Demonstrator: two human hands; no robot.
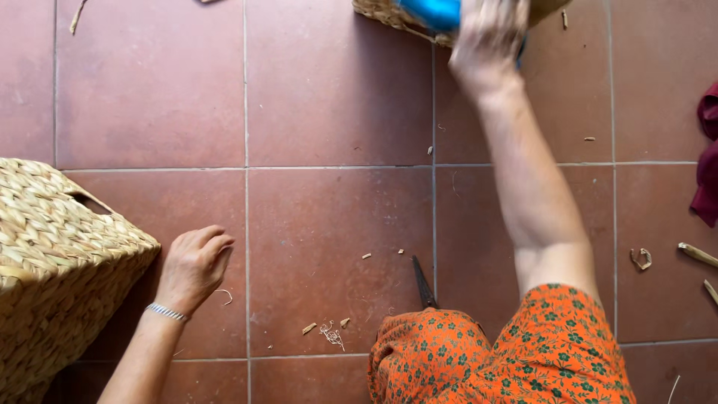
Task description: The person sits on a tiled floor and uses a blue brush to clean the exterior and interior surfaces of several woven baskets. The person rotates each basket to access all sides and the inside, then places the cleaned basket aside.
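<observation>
Two hands: the left (193,268) and the right (488,41). Two woven baskets, one at the left edge (52,254) and one at the top (385,13). One blue object (432,13), one bracelet (167,313), one dark red cloth (707,161), one dark pointed blade (423,283).

The left hand (193,265) rests palm down just beside the large woven basket (52,254), fingers loosely curled and holding nothing, a beaded bracelet at the wrist. The right arm stretches straight out, far from that basket, its orange floral sleeve at the shoulder; the right hand (488,39) is blurred, its grip unclear.
</observation>
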